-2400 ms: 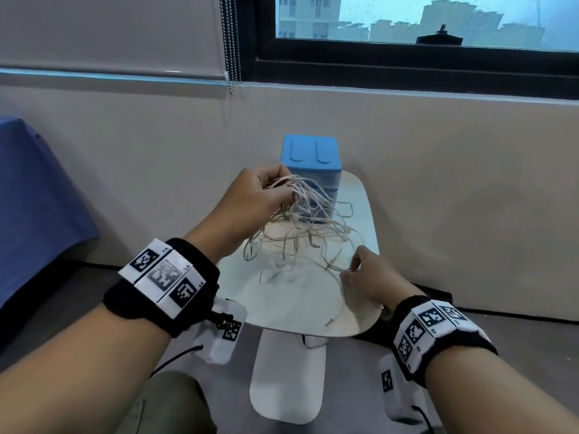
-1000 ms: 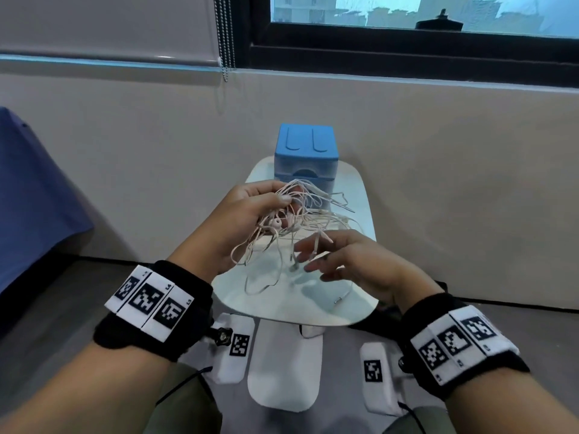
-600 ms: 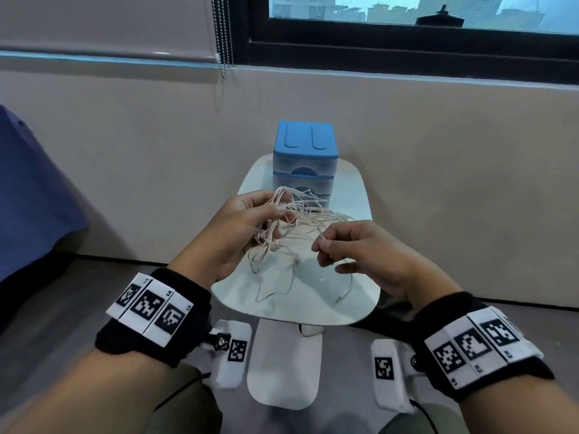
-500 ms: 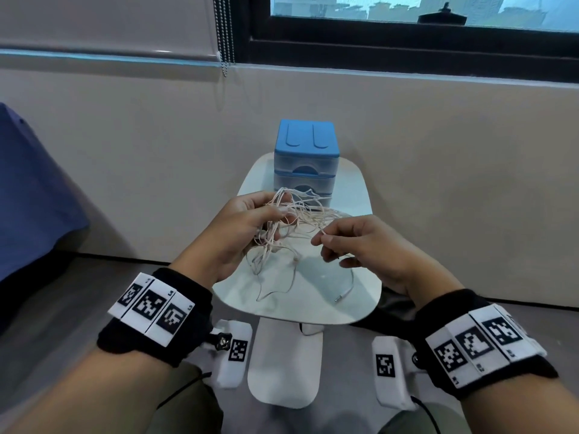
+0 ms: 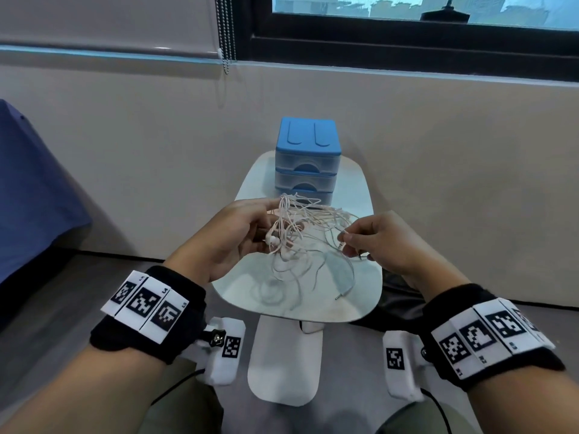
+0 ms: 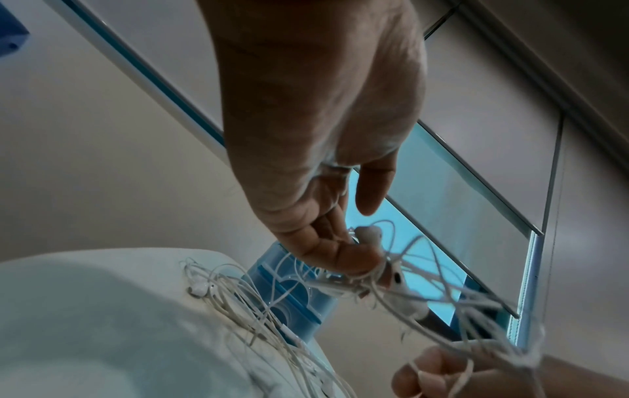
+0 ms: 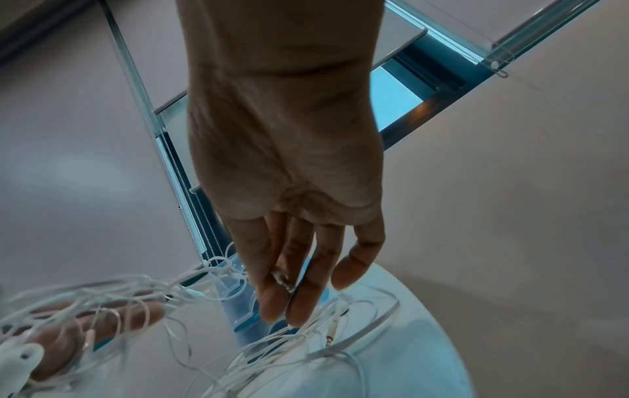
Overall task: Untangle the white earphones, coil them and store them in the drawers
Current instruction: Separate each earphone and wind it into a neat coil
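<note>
Left hand [image 5: 238, 236] is held above the small white bench [image 5: 360, 302], fingers curled round a tangled bunch of white earphones [image 5: 300, 233]; wires drape over its fingertips, earbuds hang just below the palm. Right hand [image 5: 382, 242] sits right of the tangle, thumb and forefinger pinching one strand pulled out sideways, other fingers loosely bent. Loose loops hang from the bunch down to the bench top; one jack plug [image 5: 340, 296] lies on the bench near its near-right edge. Left wrist view shows more earphone wire lying on the bench below the hand. Blue-topped three-drawer unit [image 5: 308, 161] stands at the far end of the bench against the wall, all drawers closed, just behind the tangle. Window [image 5: 407, 14] above, blue cloth [image 5: 28, 189] far left.
</note>
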Available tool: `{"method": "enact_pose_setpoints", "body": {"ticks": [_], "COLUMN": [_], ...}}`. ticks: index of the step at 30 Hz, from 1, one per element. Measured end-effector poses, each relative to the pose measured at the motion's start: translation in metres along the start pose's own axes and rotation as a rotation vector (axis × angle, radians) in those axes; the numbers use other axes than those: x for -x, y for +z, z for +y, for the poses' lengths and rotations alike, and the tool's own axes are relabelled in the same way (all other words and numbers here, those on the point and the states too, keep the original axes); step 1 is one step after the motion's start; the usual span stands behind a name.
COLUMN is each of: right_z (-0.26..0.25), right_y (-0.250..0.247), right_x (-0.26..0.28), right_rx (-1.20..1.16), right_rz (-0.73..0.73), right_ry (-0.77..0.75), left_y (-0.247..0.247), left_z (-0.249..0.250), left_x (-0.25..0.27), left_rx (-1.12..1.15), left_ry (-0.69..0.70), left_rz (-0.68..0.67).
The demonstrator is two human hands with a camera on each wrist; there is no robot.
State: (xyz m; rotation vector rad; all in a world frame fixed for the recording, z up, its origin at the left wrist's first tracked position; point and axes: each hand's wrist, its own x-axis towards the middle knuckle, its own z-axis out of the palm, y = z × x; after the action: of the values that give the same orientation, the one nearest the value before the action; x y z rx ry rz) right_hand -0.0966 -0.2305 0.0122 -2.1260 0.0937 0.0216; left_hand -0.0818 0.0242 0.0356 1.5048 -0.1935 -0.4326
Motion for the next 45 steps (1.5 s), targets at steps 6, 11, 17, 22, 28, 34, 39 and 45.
{"method": "enact_pose_setpoints", "body": {"ticks": [6,11,17,22,28,34,39,45], "right_z": [0.009,0.010,0.013,0.014,-0.002,-0.027,-0.016,-0.007], "right_y": [0.005,0.008,0.012,0.010,0.012,0.024,0.039,0.031], "right_x": [0.001,0.000,-0.003,-0.004,-0.001,0.010,0.008,0.003], "right_rx": [0.031,0.070,0.109,0.209,0.129,0.055,0.005,-0.138], "right_rz": [-0.052,-0.081,-0.124,-0.112,0.189,-0.048,-0.144,-0.070], "right_ry": [0.031,0.020,-0.003,0.032,-0.050,-0.188,-0.091,-0.036], "left_y": [0.002,0.002,0.001,0.000,0.005,0.014,0.024,0.016], "left_z": [-0.003,-0.007,-0.007,-0.010,-0.017,-0.023,-0.021,-0.008], "left_x": [-0.002,-0.001,-0.002,-0.002,-0.002,-0.006,-0.012,-0.010], "left_rx": [0.010,-0.037,-0.069,-0.124,-0.191,-0.306,-0.344,-0.406], "left_ry": [-0.013,-0.003,0.001,0.047,0.078,0.082,0.066,0.116], "left_rz": [0.029,0.009,0.019,-0.005,0.002,-0.053,-0.104,0.027]}}
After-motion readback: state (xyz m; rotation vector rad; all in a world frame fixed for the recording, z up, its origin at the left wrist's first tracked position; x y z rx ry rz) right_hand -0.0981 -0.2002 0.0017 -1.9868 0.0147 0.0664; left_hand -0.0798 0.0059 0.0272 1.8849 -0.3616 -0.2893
